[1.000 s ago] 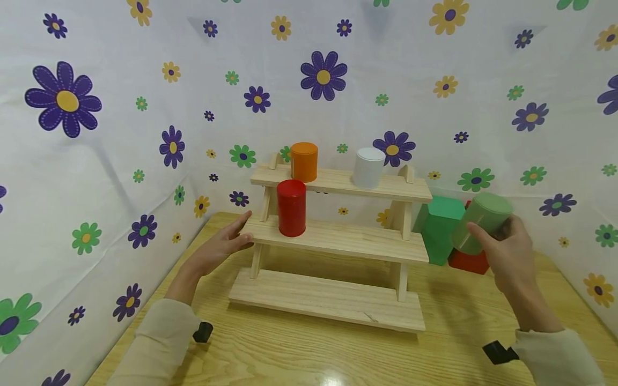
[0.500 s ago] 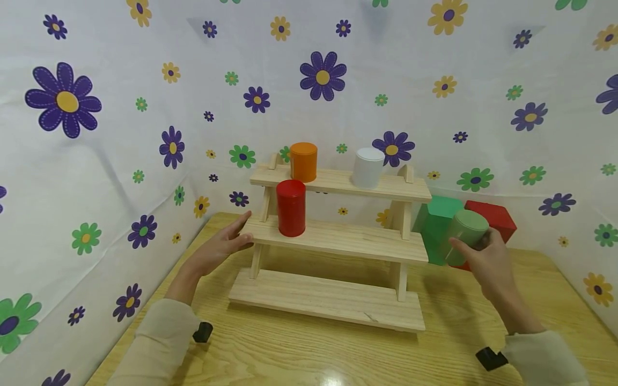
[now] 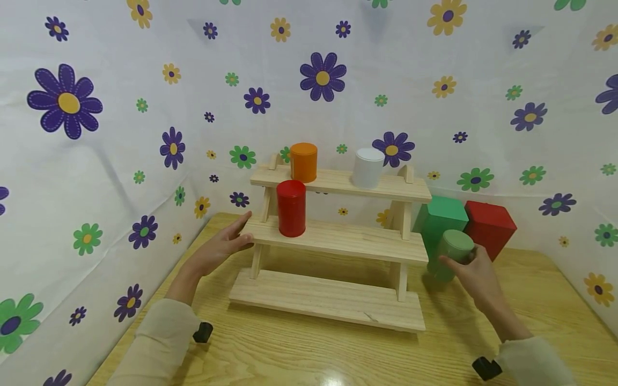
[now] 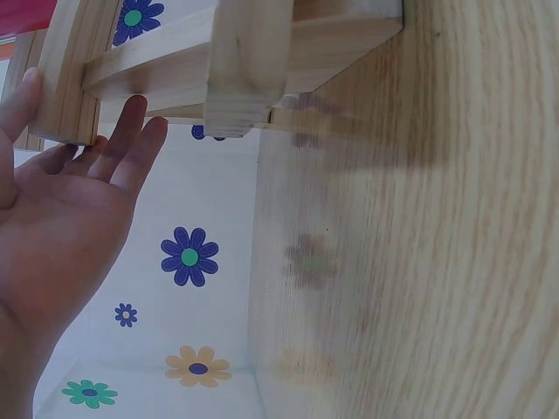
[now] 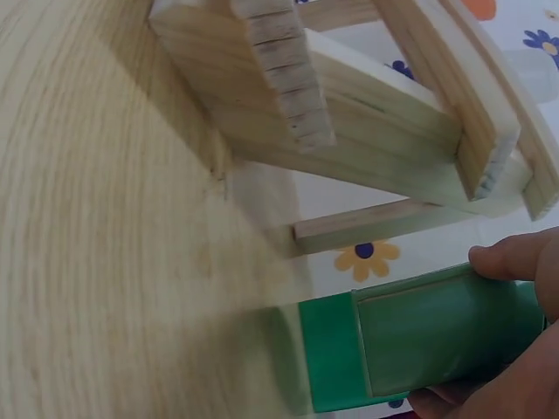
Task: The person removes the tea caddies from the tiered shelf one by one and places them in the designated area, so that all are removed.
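Observation:
My right hand (image 3: 478,276) grips a green canister (image 3: 456,244) by its side, thumb on the near side. It is right of the tiered wooden stand (image 3: 328,303), close in front of a bright green box (image 3: 440,214). The right wrist view has the canister (image 5: 450,336) overlapping that box (image 5: 334,353). My left hand (image 3: 219,246) holds the left end of the stand's middle shelf between thumb and fingers, as the left wrist view also shows. A red canister (image 3: 292,209) stands on that shelf. Orange (image 3: 304,163) and white (image 3: 369,169) canisters stand on the top shelf.
A red box (image 3: 490,225) stands at the back right beside the green box. The wooden table (image 3: 289,354) carries everything. White cloth (image 3: 193,43) printed with flowers hangs behind and at both sides.
My right hand has brought the green canister left and down, from in front of the red box to in front of the green box. My left hand and the stand have stayed put.

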A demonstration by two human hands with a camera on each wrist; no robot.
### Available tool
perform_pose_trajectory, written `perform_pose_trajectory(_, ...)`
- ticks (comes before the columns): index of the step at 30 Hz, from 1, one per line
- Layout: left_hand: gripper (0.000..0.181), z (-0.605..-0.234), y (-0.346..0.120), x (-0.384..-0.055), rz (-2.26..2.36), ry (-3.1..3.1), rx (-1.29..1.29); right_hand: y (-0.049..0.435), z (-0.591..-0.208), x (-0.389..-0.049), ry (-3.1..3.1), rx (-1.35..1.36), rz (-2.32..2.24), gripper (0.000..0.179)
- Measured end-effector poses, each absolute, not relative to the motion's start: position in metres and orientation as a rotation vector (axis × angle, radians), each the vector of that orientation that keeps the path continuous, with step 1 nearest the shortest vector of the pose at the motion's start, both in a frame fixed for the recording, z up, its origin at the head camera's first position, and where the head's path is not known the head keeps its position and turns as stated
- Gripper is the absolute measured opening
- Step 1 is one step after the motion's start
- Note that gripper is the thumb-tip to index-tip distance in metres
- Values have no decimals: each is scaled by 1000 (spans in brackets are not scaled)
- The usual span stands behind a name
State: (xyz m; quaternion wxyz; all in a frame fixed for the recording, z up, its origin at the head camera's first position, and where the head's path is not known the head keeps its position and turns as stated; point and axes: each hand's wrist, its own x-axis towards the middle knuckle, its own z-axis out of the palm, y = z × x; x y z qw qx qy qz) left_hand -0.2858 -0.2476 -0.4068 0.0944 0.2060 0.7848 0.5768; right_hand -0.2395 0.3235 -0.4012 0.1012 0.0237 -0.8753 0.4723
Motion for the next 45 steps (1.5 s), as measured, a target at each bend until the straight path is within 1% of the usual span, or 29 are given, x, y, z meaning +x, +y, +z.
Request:
perform_pose_trajectory(8,74,-407,-247,-286,1720,2314,625,328,-420,-244,-2632,72,1363,64)
perform_pose_trajectory(13,75,-407,-247,-286,1712,2318,623,331,-431,-245,-2609,135,1360,56)
perform_pose_trajectory(17,75,-406,-248,-286,1705,2328,617,332,-435,-246,-2563,170,1413,53)
perform_pose_trajectory(28,75,-405,-247,-285,1711,2321,601,331,-436,-245,-2551,213,1428,55)
perform_pose_trajectory(35,74,-406,-247,-286,1706,2324,604,331,-422,-243,-2547,212,1317,50)
perform_pose_trajectory(38,74,-406,-248,-287,1699,2332,605,331,-412,-242,-2555,207,1339,56)
perform_pose_trajectory(43,74,-406,-248,-287,1700,2328,611,332,-391,-235,-2636,158,1390,83)
perform_pose_trajectory(45,73,-405,-248,-287,1704,2323,613,333,-383,-233,-2659,122,1408,89)
